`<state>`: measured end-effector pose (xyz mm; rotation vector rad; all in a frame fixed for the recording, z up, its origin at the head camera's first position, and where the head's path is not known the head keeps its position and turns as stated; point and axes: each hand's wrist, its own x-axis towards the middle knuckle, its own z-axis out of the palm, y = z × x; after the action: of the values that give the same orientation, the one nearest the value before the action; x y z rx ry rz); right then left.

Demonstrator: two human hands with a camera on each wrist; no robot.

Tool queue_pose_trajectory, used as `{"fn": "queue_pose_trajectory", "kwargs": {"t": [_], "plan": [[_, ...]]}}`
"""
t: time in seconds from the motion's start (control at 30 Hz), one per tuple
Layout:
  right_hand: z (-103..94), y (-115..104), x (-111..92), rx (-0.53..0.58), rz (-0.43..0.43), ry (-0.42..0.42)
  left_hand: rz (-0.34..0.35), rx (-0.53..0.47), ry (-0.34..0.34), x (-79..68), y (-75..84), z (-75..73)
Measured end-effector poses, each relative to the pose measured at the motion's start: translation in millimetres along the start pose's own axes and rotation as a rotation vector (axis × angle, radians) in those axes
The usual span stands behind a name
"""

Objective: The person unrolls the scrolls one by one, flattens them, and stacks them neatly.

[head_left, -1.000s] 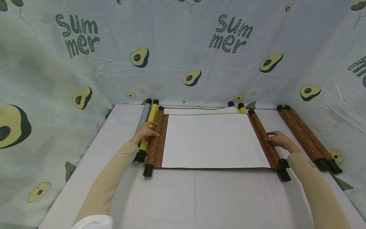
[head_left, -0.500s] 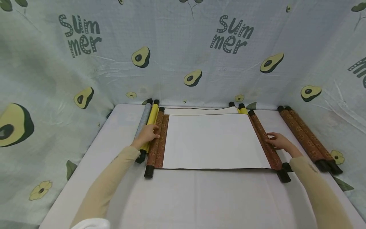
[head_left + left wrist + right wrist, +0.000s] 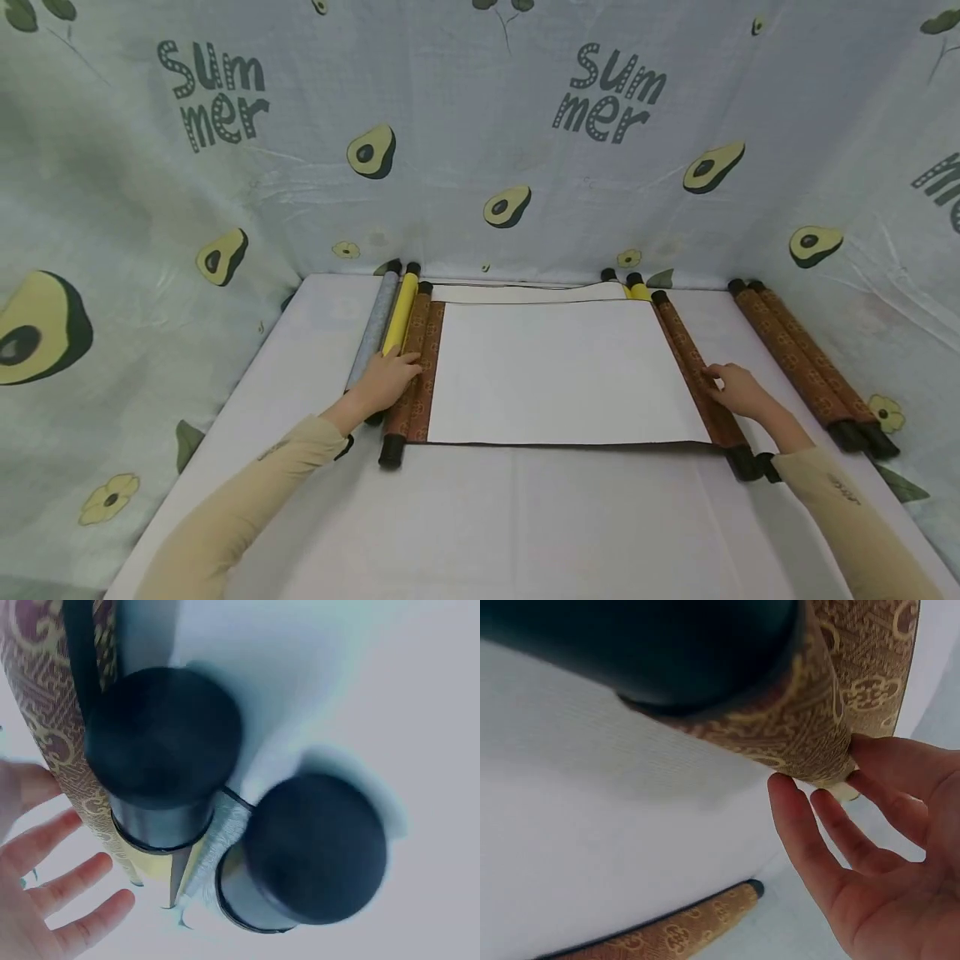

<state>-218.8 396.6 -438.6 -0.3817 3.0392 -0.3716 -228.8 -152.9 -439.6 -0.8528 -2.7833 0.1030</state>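
Note:
A hanging scroll lies unrolled white side up, with a brown patterned roll at each side and black knobs at the ends. My left hand rests over its left roll; in the left wrist view the fingers are spread and nearly straight beside the brocade. With thumb and curved fingertips, my right hand holds the right roll. The right wrist view has the thumb and fingers on opposite sides of that patterned roll.
Left of the scroll lie a yellow roll and a grey-blue roll. Two brown rolls lie side by side near the table's right edge. Behind the scroll shows another pale sheet. A cloth printed with avocados hangs around the table.
Both hands have slid toward the near edge along the scroll's rolls. The left hand's fingers have moved from the yellow roll onto the brown one. The scroll itself has stayed put.

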Motion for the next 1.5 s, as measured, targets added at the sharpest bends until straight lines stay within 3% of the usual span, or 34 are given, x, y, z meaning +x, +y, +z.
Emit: {"fn": "queue_pose_trajectory", "kwargs": {"t": [0.13,0.3,0.43,0.7,1.0,1.37,1.5], "plan": [[2.0,-7.3,-13.3,-0.06,-0.057,0.054,0.048,0.075,-0.013,-13.5,5.0,1.2],[6.3,-13.5,-32.1,-0.11,-0.117,0.07,0.081,0.095,-0.108,-34.1,16.0,-0.7],[7.5,-17.5,-49.5,-0.136,-0.133,0.003,0.079,0.092,-0.157,-50.0,25.1,-6.7],[13.3,-17.0,-83.7,-0.027,-0.062,-0.131,0.108,0.139,-0.192,-73.9,36.4,-16.3],[19.5,-13.3,-96.9,-0.031,-0.045,-0.114,0.166,0.261,-0.079,-77.5,36.8,-11.6],[13.7,-22.4,-95.1,-0.068,-0.002,-0.111,0.164,0.344,-0.035,-75.7,33.8,-9.2],[13.0,-24.0,-90.3,-0.075,0.001,-0.107,0.158,0.357,-0.047,-73.0,31.3,-8.8]]}}
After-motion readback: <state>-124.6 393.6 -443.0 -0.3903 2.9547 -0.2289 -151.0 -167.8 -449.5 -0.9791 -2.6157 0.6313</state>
